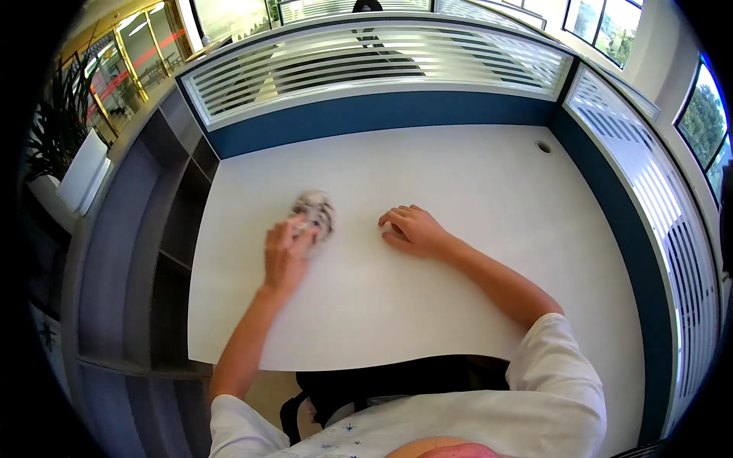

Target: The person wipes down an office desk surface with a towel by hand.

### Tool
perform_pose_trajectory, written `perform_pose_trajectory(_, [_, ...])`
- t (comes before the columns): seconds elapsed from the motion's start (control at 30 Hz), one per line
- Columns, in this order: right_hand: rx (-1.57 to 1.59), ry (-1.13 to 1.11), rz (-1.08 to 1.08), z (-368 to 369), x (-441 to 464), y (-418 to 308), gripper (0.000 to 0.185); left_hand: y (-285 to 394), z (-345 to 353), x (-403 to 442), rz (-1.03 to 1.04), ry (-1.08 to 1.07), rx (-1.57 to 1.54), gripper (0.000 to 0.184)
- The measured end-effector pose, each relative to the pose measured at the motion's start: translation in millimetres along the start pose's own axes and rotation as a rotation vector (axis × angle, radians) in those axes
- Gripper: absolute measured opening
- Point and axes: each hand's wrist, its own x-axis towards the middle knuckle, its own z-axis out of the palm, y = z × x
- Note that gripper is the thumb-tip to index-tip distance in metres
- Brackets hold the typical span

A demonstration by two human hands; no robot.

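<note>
On the left part of the white desk (pixel 458 305), my left hand (pixel 288 250) grips a crumpled white cloth with dark markings (pixel 314 210). The cloth touches the desktop and is a little blurred, so its exact folds cannot be made out. My right hand (pixel 414 230) rests on the desk to the right of the cloth, apart from it. Its fingers are bent and curled toward the desktop, with the thumb apart from them and nothing visible between.
A blue partition with a slatted glass top (pixel 382 111) borders the desk at the back and right. Dark shelves (pixel 179 221) stand along the left side, with a potted plant (pixel 61 126) beyond. A round cable hole (pixel 543 146) lies at the back right.
</note>
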Motion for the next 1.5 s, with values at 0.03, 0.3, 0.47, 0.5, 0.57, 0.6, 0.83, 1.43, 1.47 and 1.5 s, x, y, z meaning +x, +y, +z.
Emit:
perform_pose_trajectory(0.03, [0.0, 0.007, -0.009, 1, -1, -1, 0.021, 26, -12, 4, -0.054, -0.07, -0.171, 0.054])
perform_pose_trajectory(0.3, [-0.034, 0.04, -0.046, 4, -1, 6, 0.02, 56, -16, 12, 0.087, -0.151, -0.497, 0.061])
perform_pose_trajectory(0.47, [-0.035, 0.019, -0.037, 1, 1, 3, 0.019, 51, -19, 11, 0.071, -0.16, -0.517, 0.061])
perform_pose_trajectory(0.5, [-0.039, 0.018, -0.041, 1, 2, 3, 0.019, 51, -20, 11, 0.077, -0.164, -0.498, 0.061])
perform_pose_trajectory(0.57, [-0.044, 0.017, -0.044, 0, 0, 3, 0.019, 52, -19, 10, 0.083, -0.174, -0.48, 0.061])
perform_pose_trajectory(0.6, [-0.043, 0.02, -0.046, -1, 0, 2, 0.019, 51, -19, 10, 0.083, -0.177, -0.48, 0.061])
perform_pose_trajectory(0.83, [-0.054, 0.048, -0.059, 2, -1, 4, 0.018, 49, -17, 9, 0.085, -0.18, -0.408, 0.061])
perform_pose_trajectory(1.43, [-0.045, 0.102, -0.148, 4, -1, 8, 0.021, 37, -20, 17, 0.038, -0.322, -0.876, 0.058])
perform_pose_trajectory(1.47, [-0.046, 0.097, -0.147, 6, -2, 9, 0.022, 36, -20, 17, 0.05, -0.304, -0.848, 0.057])
perform_pose_trajectory(1.5, [-0.044, 0.089, -0.122, 6, -4, 7, 0.021, 36, -22, 17, -0.006, -0.309, -0.837, 0.06])
